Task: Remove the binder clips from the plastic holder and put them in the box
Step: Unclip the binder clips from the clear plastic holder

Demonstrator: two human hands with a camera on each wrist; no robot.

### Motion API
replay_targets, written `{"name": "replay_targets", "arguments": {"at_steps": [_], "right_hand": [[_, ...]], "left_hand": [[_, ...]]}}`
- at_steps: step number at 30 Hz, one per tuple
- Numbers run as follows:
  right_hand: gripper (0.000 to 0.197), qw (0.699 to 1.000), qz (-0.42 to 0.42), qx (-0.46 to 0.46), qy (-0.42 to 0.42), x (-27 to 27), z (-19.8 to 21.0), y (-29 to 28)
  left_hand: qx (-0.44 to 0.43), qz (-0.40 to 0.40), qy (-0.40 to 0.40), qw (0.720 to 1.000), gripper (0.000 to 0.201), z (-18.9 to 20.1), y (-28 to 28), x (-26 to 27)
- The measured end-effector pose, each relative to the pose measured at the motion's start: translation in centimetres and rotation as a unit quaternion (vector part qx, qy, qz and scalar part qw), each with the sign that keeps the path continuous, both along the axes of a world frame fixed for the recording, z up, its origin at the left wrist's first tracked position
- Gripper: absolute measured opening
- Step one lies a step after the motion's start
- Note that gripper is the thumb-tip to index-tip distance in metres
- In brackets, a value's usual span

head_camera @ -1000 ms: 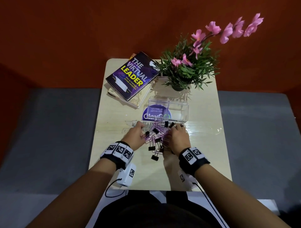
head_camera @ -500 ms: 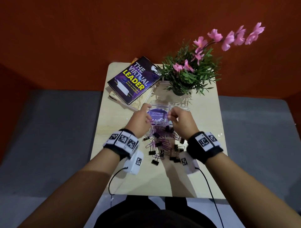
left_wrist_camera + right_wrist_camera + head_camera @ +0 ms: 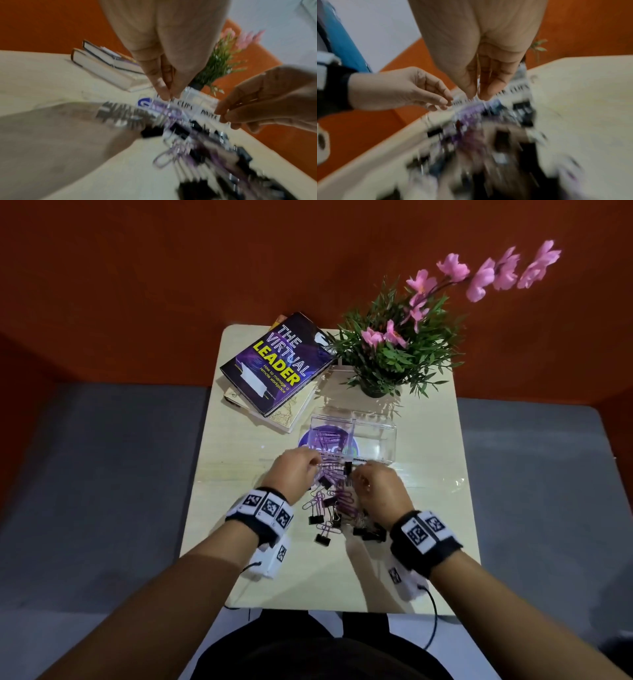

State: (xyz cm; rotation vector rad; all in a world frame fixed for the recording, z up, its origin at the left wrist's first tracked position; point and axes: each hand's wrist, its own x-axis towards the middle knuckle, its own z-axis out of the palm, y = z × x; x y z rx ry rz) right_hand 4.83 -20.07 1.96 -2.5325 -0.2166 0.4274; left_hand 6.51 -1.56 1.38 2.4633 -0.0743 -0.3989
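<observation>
A clear plastic holder (image 3: 193,106) with printed lettering hangs between my hands, just in front of the clear box (image 3: 376,436). My left hand (image 3: 317,462) pinches its left end, also seen in the left wrist view (image 3: 169,94). My right hand (image 3: 356,474) pinches its right end (image 3: 477,94). Several black binder clips with purple handles (image 3: 329,508) lie on the table under and between my hands. One black clip (image 3: 347,468) stands upright by my right fingertips. Both wrist views are blurred, so I cannot tell which clips still hang on the holder.
A stack of books (image 3: 274,368) lies at the back left of the small pale table (image 3: 428,474). A potted plant with pink flowers (image 3: 383,361) stands at the back right. A clear plastic sheet (image 3: 445,477) glints to the right. Grey floor surrounds the table.
Half a second ago both hands were up at the box. They have since come back toward me and now hold the clear holder over the scattered clips.
</observation>
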Motion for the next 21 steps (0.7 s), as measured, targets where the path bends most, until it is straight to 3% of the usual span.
{"name": "replay_targets", "arguments": {"at_steps": [4, 9, 14, 17, 21], "right_hand": [[0.015, 0.999, 0.000, -0.049, -0.005, -1.7, -3.0, -0.2], [0.022, 0.996, -0.049, -0.070, -0.022, -1.8, -4.1, 0.6], [0.013, 0.994, -0.051, -0.095, -0.026, -1.8, -3.9, 0.7], [0.021, 0.993, -0.014, -0.113, -0.011, -1.8, -3.9, 0.4], [0.017, 0.995, -0.093, 0.008, 0.032, -1.1, -3.1, -0.4]], "left_hand": [[0.062, -0.054, -0.004, 0.997, 0.031, -2.1, -1.5, -0.5], [0.110, 0.001, -0.002, 0.994, 0.045, -3.3, -4.1, -0.5], [0.114, 0.041, 0.001, 0.993, 0.025, -3.6, -5.0, -0.6], [0.119, 0.006, -0.005, 0.993, 0.016, -3.8, -4.5, -0.9], [0.169, -0.068, -0.007, 0.983, 0.027, -4.3, -4.0, -1.3]]}}
